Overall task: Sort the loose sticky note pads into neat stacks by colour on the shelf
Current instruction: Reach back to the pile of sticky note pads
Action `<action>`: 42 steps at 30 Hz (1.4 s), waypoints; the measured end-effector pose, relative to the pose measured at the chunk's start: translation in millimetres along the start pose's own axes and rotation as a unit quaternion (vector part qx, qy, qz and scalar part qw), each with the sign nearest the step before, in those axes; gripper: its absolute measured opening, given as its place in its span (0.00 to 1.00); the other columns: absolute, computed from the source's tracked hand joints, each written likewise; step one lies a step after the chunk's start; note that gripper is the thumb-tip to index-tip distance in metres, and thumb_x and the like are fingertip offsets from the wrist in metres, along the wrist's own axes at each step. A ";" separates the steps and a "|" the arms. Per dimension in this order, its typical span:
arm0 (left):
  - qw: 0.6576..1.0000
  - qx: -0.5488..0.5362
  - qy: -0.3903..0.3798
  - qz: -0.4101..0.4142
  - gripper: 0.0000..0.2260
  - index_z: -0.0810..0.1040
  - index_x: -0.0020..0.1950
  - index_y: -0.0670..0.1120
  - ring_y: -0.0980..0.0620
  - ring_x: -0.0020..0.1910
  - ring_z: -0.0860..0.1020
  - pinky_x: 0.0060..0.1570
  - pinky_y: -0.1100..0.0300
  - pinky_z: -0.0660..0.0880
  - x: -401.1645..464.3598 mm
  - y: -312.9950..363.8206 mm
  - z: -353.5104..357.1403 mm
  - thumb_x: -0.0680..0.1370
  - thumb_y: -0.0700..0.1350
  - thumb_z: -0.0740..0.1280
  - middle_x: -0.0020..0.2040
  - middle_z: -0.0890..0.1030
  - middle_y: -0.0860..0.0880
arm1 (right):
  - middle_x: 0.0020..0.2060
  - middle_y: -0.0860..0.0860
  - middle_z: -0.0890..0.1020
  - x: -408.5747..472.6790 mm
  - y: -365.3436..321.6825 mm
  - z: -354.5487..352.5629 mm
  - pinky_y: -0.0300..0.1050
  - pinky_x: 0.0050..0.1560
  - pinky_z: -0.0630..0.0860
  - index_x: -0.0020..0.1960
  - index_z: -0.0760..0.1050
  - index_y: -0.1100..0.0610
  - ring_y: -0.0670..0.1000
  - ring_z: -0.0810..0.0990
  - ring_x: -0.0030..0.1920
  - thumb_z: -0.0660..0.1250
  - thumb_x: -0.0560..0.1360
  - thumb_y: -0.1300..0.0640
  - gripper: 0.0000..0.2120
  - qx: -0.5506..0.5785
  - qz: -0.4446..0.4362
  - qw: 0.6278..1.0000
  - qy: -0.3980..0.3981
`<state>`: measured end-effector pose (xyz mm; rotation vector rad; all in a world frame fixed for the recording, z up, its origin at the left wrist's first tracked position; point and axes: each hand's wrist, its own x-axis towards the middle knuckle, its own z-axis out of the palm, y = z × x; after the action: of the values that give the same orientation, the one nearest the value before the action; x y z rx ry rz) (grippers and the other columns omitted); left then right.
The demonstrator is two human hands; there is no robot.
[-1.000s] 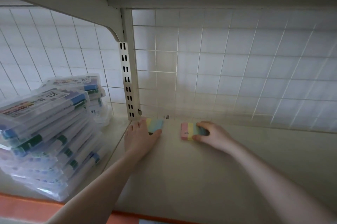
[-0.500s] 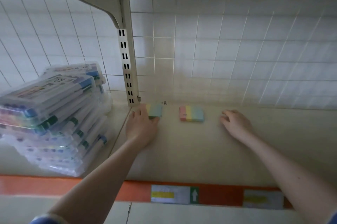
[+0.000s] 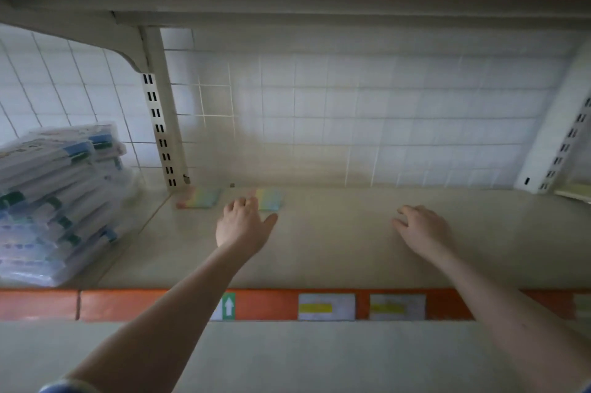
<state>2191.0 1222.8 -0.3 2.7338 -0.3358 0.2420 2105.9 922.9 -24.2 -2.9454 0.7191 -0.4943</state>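
Two rainbow-striped sticky note pads lie flat at the back of the beige shelf [image 3: 335, 252]. The left pad [image 3: 200, 198] sits in the back left corner by the slotted upright. The right pad [image 3: 271, 199] lies a short way to its right. My left hand [image 3: 242, 224] hovers just in front of the right pad, fingers relaxed, fingertips covering the pad's left edge; contact is unclear. My right hand [image 3: 422, 229] rests palm down on bare shelf far to the right, holding nothing. The picture is blurred by motion.
A stack of clear plastic marker cases [image 3: 54, 200] fills the bay to the left. A slotted upright [image 3: 161, 130] and wire grid back panel [image 3: 351, 117] bound the shelf. Another upright [image 3: 563, 136] stands at the right, with yellowish pads [image 3: 575, 191] beyond. An orange price rail [image 3: 275, 304] runs along the front.
The view has pulled back and down. My left hand has left the corner pad and shifted right to the second pad. My right hand has slid further right, away from the pads.
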 end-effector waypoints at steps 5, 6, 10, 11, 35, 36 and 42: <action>1.000 -0.015 0.008 -0.003 0.24 0.69 0.68 0.46 0.42 0.67 0.66 0.63 0.51 0.66 -30.9 95.1 24.3 0.78 0.59 0.60 0.68 0.70 0.44 | 0.57 0.56 0.78 -10.9 93.9 -20.3 0.46 0.55 0.72 0.62 0.74 0.55 0.57 0.76 0.58 0.58 0.78 0.50 0.16 -0.009 -0.006 1.000 0.022; 1.000 -0.022 0.007 -0.001 0.24 0.69 0.68 0.46 0.42 0.67 0.67 0.63 0.51 0.67 -37.5 114.8 29.9 0.78 0.59 0.61 0.68 0.70 0.44 | 0.57 0.56 0.78 -13.4 115.0 -24.5 0.46 0.54 0.72 0.62 0.74 0.55 0.57 0.76 0.58 0.58 0.78 0.51 0.16 -0.008 -0.007 1.000 0.026; 1.000 -0.023 0.003 0.014 0.23 0.69 0.69 0.47 0.42 0.67 0.67 0.62 0.51 0.67 -59.4 184.9 48.5 0.78 0.58 0.61 0.67 0.71 0.44 | 0.56 0.56 0.78 -22.0 194.2 -42.1 0.47 0.52 0.71 0.62 0.74 0.56 0.58 0.76 0.57 0.58 0.78 0.52 0.16 -0.010 0.001 0.999 0.043; 1.000 -0.023 0.001 0.018 0.23 0.69 0.69 0.48 0.42 0.67 0.68 0.62 0.51 0.68 -62.8 199.7 52.1 0.78 0.58 0.61 0.67 0.71 0.44 | 0.57 0.56 0.78 -23.3 211.1 -45.8 0.47 0.53 0.71 0.63 0.74 0.55 0.58 0.76 0.57 0.58 0.78 0.52 0.16 -0.007 0.005 0.999 0.044; 0.985 -0.059 -0.053 0.154 0.24 0.68 0.71 0.45 0.43 0.68 0.66 0.64 0.49 0.66 -27.6 468.7 143.4 0.79 0.57 0.60 0.69 0.69 0.43 | 0.50 0.58 0.81 14.3 486.0 -97.8 0.48 0.47 0.71 0.56 0.77 0.58 0.59 0.78 0.52 0.62 0.78 0.54 0.12 0.025 0.097 0.983 0.157; 0.985 -0.065 -0.057 0.151 0.24 0.68 0.71 0.45 0.44 0.69 0.65 0.64 0.49 0.66 -29.3 483.5 149.9 0.79 0.57 0.60 0.69 0.69 0.43 | 0.50 0.59 0.81 18.6 502.9 -99.8 0.47 0.46 0.70 0.57 0.77 0.58 0.59 0.78 0.51 0.62 0.78 0.54 0.12 0.030 0.095 0.982 0.161; 0.986 -0.091 -0.058 0.127 0.23 0.68 0.70 0.46 0.43 0.68 0.66 0.63 0.50 0.66 -47.6 588.0 191.7 0.79 0.57 0.59 0.69 0.70 0.43 | 0.50 0.60 0.79 46.2 605.2 -120.0 0.48 0.45 0.70 0.57 0.77 0.61 0.60 0.77 0.50 0.62 0.78 0.56 0.12 0.013 0.058 0.984 0.166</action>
<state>2013.8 628.7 16.0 2.5271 -0.7042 0.1124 1841.1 365.1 16.9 -2.8048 0.8996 -0.9889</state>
